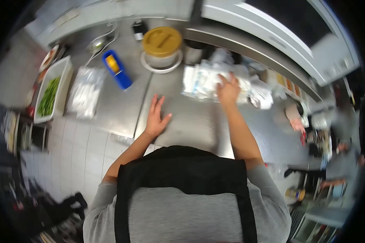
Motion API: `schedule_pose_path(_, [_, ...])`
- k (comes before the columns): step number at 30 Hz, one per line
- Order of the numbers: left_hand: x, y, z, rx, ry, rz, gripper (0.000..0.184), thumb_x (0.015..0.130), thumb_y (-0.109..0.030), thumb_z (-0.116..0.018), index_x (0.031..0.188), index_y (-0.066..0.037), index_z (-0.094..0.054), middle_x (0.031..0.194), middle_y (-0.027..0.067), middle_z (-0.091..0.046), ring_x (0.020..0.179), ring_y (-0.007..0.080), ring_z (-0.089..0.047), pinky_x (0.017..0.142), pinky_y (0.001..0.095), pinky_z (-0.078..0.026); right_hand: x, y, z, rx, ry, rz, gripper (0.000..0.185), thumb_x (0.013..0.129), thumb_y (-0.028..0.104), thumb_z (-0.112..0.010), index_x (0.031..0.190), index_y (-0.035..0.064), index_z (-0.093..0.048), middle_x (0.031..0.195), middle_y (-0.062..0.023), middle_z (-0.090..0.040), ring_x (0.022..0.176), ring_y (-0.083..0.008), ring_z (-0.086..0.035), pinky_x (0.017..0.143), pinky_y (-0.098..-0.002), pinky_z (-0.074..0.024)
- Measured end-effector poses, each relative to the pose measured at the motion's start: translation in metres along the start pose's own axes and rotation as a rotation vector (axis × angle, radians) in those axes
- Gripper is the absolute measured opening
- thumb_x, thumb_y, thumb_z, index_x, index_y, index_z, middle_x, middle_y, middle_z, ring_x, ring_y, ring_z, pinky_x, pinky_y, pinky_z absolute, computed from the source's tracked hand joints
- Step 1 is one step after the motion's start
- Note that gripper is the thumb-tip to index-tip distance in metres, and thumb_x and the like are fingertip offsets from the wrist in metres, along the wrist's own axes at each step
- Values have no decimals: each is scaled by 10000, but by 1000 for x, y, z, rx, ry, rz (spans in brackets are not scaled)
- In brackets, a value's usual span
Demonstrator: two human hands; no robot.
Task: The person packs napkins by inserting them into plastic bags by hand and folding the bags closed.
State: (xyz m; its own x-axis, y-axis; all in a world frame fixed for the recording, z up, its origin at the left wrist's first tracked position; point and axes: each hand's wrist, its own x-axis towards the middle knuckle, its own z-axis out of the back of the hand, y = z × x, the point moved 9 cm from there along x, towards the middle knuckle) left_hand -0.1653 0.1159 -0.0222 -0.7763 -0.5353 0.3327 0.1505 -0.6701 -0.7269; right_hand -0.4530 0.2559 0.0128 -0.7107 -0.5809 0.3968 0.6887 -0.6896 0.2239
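Observation:
My left hand (155, 118) rests on the steel table (180, 121) with its fingers stretched out, holding nothing. Farther forward and to the right, my right hand (228, 88) lies over a row of white plastic packets (205, 79), fingers spread and touching them. Blur hides what the packets contain and whether any is gripped. Beyond my left hand stands a tub with a yellow lid (162, 41). Left of it lies a blue tape dispenser (117, 69) with a yellow part.
At the left are a white bin of green vegetables (49, 97) and a clear bag of white items (85, 92). A white appliance (280, 32) stands over the back right. Another person (344, 162) is at the far right, near a pink-white item (297, 123).

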Motion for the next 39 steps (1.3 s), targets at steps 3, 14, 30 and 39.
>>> schedule_pose_path(3, [-35,4,29,-2,-84,118,701,804,-224,-677,1415,-93,-359,1510,206,-201,1382,374,-240,1104,423,-275,-3,-6,3,-50,-88,-80,447,816,354,-612,1252,258,-592,1464,-135,-321,1294,-398,-328,989,-577,-320])
schedule_pose_path(14, [-73,72,122,-57,-472,335,481,828,-195,-660,1281,-120,-515,1350,178,-408,1219,338,-431,973,395,-407,-8,53,76,77,-365,153,412,870,358,-588,1256,214,-578,1451,-180,-317,1340,-404,-261,1046,-591,-232])
schedule_pose_path(30, [-27,351,418,564,-596,881,169,808,-220,-608,942,-156,-688,987,102,-673,944,298,-627,811,397,-497,-138,201,-23,694,152,490,142,733,31,-700,863,75,-663,990,-74,-641,951,-275,-590,850,-363,-444])
schedule_pose_path(39, [-6,337,412,629,-585,830,119,797,-212,-644,895,-148,-664,917,91,-672,960,287,-616,850,413,-454,-136,207,-23,620,163,463,135,739,34,-690,860,78,-650,983,-78,-635,936,-286,-582,847,-367,-430])
